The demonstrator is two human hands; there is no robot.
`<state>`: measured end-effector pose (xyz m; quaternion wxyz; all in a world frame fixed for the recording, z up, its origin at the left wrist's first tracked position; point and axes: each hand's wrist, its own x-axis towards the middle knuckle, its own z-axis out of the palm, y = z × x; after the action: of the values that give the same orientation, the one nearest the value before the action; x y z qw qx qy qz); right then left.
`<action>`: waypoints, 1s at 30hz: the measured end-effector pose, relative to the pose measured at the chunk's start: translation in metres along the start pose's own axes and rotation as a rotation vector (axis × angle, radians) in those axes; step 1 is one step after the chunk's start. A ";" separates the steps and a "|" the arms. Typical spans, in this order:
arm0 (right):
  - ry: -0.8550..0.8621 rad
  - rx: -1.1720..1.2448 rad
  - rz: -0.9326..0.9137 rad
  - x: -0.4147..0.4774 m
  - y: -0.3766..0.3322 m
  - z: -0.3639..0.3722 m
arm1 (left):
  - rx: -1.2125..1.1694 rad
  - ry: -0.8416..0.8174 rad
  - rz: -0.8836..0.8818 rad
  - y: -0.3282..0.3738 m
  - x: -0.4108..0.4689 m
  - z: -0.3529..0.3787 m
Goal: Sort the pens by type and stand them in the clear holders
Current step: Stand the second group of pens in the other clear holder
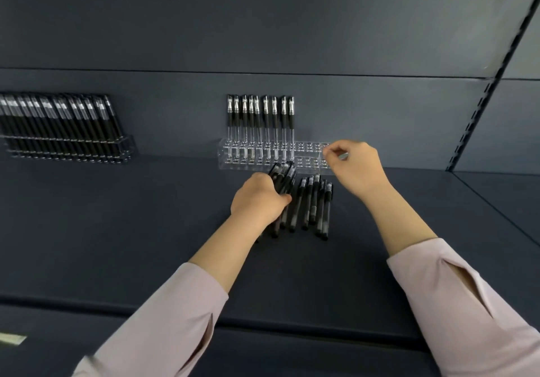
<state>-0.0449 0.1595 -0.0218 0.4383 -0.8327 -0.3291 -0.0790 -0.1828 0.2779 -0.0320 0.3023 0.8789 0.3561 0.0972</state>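
Left hand point(260, 198) grips a bundle of pens point(282, 176) beside loose pens point(315, 204) on the shelf point(117, 230). Right hand point(358, 166) curls at the middle clear holder point(309, 163); I cannot tell whether it pinches anything. Nine standing pens point(260, 119) fill that holder's left holes. The far-left holder point(125, 145) is packed with dark pens point(58, 119).

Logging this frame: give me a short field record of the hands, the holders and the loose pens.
left hand: grips a bundle of black pens
right hand: fingers curled at the middle holder, right end; grasp unclear
middle holder: standing pens in its left part, right slots vacant
left holder: packed with pens
loose pens: lying on the shelf beside the left hand
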 end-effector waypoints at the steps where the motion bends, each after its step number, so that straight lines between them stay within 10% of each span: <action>1: 0.001 0.008 0.004 0.000 -0.001 0.000 | -0.013 0.008 -0.004 -0.002 0.000 -0.001; 10: -0.022 0.053 0.020 -0.004 -0.008 0.000 | -0.480 -0.091 0.007 -0.020 0.007 -0.018; 19: -0.172 0.778 0.159 -0.008 -0.038 0.002 | -0.886 -0.274 0.219 -0.010 0.015 -0.038; 30: 0.005 1.017 0.249 0.010 -0.047 0.009 | -0.877 -0.325 0.360 -0.003 0.043 -0.040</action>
<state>-0.0674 0.1905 0.0085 0.7939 -0.5475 -0.2234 0.1415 -0.1691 0.3275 -0.0039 0.6733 0.7203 0.0729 0.1500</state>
